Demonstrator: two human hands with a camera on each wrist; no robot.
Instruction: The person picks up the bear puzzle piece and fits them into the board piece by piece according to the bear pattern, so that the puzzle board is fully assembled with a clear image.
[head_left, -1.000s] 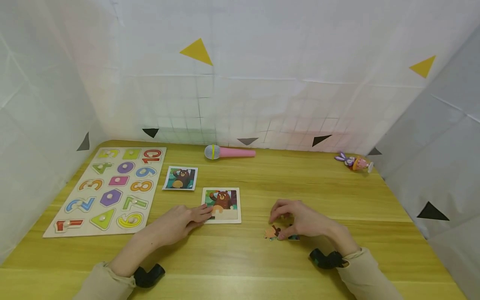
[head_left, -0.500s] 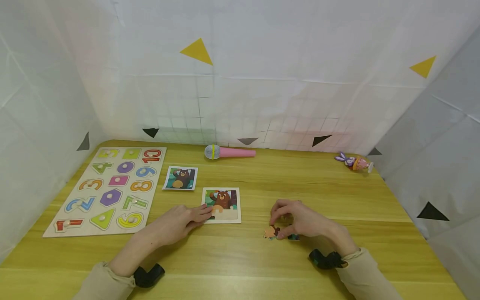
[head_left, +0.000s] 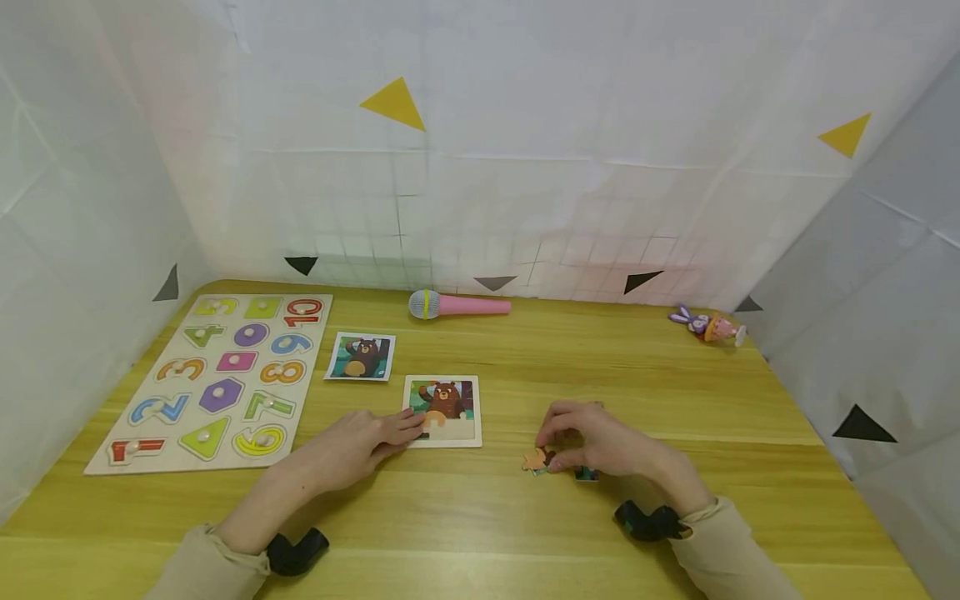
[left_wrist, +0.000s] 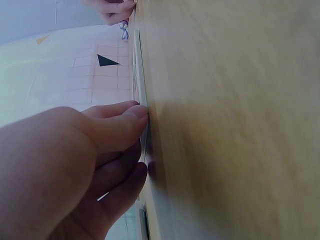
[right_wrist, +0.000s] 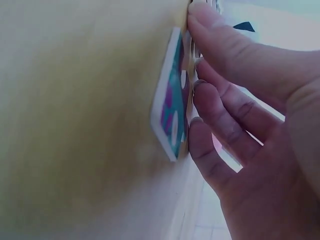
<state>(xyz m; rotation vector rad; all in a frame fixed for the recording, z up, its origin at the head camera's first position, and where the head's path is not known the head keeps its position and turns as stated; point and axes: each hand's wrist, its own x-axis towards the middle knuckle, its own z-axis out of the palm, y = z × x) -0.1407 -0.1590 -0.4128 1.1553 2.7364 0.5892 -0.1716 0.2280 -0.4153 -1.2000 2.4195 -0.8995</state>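
In the head view a square bear puzzle board (head_left: 442,442) lies mid-table, its lower strip bare of picture. My left hand (head_left: 367,437) holds the board's left edge, fingers over the top and thumb at the near left corner; the left wrist view shows thumb and index finger close together at that edge. To the right, my right hand (head_left: 588,437) holds an orange and brown puzzle piece (head_left: 533,462) between thumb and fingers, low over the table. Under that palm lies a dark teal puzzle piece (head_left: 587,475), partly hidden, seen as a flat piece with purple (right_wrist: 171,110) beside the fingers.
A bear picture card (head_left: 360,357) lies behind the board to the left. A wooden number board (head_left: 168,454) with knobbed pieces fills the left side. Near the back lie a pink toy microphone (head_left: 472,307) and, far right, a purple rabbit figurine (head_left: 708,325). White cloth walls surround the table.
My right hand has shifted slightly left, and the orange and brown piece has moved and turned a little with it. The teal piece shows more. My left hand and the board have stayed put.
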